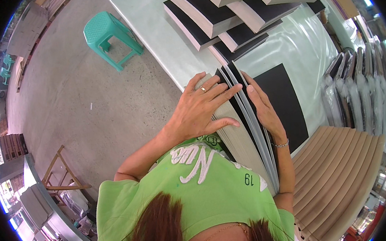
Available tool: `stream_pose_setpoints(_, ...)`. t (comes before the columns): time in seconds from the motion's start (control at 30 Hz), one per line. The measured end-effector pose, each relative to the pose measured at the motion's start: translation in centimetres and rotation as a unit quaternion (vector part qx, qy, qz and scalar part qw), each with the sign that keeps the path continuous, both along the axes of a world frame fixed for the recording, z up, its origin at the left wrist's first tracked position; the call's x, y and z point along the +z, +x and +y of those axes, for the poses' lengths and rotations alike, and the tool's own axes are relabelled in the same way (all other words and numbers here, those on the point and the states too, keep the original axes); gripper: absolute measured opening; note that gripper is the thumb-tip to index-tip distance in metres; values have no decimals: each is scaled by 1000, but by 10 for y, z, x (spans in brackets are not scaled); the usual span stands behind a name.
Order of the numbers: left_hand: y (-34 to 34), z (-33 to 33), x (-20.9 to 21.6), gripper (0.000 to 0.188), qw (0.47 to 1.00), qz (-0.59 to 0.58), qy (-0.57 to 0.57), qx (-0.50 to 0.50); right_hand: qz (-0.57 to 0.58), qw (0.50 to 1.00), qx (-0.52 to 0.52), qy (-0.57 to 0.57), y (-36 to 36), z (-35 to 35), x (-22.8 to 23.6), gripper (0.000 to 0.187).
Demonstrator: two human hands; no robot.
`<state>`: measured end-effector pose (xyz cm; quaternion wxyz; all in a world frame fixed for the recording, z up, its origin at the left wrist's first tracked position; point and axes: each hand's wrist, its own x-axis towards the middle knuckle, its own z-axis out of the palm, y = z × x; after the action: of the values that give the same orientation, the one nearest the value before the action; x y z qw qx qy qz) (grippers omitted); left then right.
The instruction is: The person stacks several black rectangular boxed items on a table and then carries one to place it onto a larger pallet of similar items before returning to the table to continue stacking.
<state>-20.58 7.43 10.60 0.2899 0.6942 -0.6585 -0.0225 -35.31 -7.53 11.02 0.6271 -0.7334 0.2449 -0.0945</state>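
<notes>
A thick bundle of boards (243, 139) stands on edge against my front, its pale edges facing up. Dark faces show where several boards fan apart on its right part. My left hand (207, 104) lies across the bundle's upper edges, fingers spread and thumb stretched out to the side. Against the right side of the bundle is my right hand (263, 106), holding the black boards; part of its fingers is hidden. Beside it a flat black board (285, 100) lies on the table (151, 29).
Several stacks of black-faced boards (239, 16) are piled at the table's far end. A row of brown curved panels (335, 168) is at the right, with plastic-wrapped bundles (360, 86) beyond. A green plastic stool (108, 34) stands on the floor left of the table.
</notes>
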Motion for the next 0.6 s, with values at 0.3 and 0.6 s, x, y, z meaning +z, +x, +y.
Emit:
stream_pose_setpoints(0.3, 1, -1, 0, 76, 1000, 5, 1, -5, -10, 1000, -3, 16, 0, 0, 1, 51)
stream_pose_setpoints(0.6, 3, 3, 12, 68, 999, 21, 26, -10, -40, 998, 22, 32, 0, 0, -9, 48)
